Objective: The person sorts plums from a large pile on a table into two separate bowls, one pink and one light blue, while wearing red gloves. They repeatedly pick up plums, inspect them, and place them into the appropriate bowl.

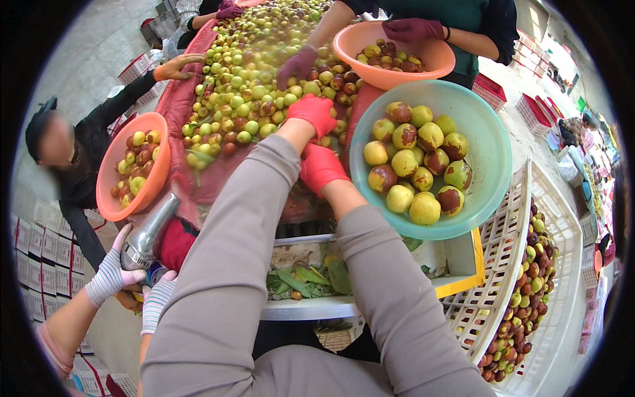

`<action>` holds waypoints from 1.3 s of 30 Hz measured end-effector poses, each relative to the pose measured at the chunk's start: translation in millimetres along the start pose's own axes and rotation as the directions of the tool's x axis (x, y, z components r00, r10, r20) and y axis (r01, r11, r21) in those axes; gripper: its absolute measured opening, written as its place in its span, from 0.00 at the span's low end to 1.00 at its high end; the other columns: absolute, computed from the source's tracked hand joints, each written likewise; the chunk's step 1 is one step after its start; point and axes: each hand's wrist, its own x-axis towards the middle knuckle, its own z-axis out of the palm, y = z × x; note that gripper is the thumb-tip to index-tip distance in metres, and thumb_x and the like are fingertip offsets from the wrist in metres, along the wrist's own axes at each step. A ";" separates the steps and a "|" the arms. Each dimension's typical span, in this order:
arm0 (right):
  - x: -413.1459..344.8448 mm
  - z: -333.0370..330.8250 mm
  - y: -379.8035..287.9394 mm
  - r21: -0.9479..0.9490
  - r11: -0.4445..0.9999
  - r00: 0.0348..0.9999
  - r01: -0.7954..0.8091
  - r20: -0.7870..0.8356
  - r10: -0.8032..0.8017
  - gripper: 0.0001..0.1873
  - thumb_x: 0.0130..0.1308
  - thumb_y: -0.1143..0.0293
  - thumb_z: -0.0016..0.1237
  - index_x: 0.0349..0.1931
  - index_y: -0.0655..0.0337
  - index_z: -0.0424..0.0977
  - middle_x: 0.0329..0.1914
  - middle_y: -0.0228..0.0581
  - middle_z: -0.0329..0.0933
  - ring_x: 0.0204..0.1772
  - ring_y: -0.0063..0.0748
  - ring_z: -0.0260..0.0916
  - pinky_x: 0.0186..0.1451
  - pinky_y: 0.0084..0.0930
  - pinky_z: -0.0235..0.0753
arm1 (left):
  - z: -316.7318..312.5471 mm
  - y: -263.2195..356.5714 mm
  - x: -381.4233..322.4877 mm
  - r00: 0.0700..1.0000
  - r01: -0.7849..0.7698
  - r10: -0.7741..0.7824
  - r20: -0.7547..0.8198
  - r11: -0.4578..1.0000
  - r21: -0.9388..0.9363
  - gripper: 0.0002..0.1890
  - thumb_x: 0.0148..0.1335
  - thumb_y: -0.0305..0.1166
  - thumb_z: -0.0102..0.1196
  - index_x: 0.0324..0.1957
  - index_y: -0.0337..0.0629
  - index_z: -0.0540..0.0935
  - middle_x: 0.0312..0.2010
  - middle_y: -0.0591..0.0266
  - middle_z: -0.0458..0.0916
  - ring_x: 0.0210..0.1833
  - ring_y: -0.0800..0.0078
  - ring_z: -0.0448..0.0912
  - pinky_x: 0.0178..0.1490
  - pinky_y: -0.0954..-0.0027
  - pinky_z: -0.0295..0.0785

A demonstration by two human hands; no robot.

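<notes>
Both my hands wear red gloves at the near end of a sorting table with a red cloth cover (173,114). My left hand (313,113), fingers curled, is over the edge of a heap of green and brown jujubes (243,99). Just below it, close to or touching it, is my right hand (322,167). Whether either holds a fruit is hidden by the gloves. Right of my hands stands a translucent green plastic bowl (488,183) with several large yellow-green and brown jujubes (421,149) inside.
A tray with leaves (307,283) lies under my forearms. Right stands a white plastic crate (560,238) of jujubes. Orange bowls (163,173) hold more fruit. Purple-gloved hands (297,64) of a co-worker are opposite; at left, another person's striped gloves (111,273) hold a metal tool (149,233).
</notes>
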 end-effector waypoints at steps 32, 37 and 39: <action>12.3 5.0 6.1 -0.033 0.991 0.875 0.133 -0.466 -0.133 0.15 0.57 0.68 0.51 0.45 0.61 0.73 0.42 0.50 0.75 0.47 0.50 0.72 0.50 0.37 0.72 | 32.1 -80.8 4.0 0.838 0.466 -0.539 -0.079 0.784 -0.410 0.45 0.48 0.62 0.56 0.66 0.53 0.59 0.54 0.46 0.74 0.55 0.50 0.73 0.57 0.55 0.67; 15.7 0.4 5.8 -0.115 0.980 0.791 0.161 -0.579 -0.198 0.15 0.56 0.69 0.50 0.43 0.62 0.72 0.42 0.53 0.74 0.49 0.54 0.68 0.52 0.41 0.69 | 48.1 -30.6 31.6 0.979 -0.052 -0.041 -0.199 0.897 -0.439 0.39 0.43 0.52 0.62 0.59 0.48 0.70 0.54 0.46 0.74 0.57 0.54 0.72 0.59 0.60 0.67; 16.7 -0.5 4.4 -0.066 0.975 0.773 0.210 -0.599 -0.208 0.15 0.55 0.69 0.51 0.42 0.63 0.72 0.40 0.53 0.73 0.47 0.53 0.68 0.51 0.41 0.68 | 54.7 -30.9 25.1 0.972 -0.011 -0.112 -0.208 0.858 -0.513 0.30 0.48 0.48 0.60 0.54 0.47 0.73 0.52 0.50 0.75 0.53 0.54 0.74 0.55 0.61 0.70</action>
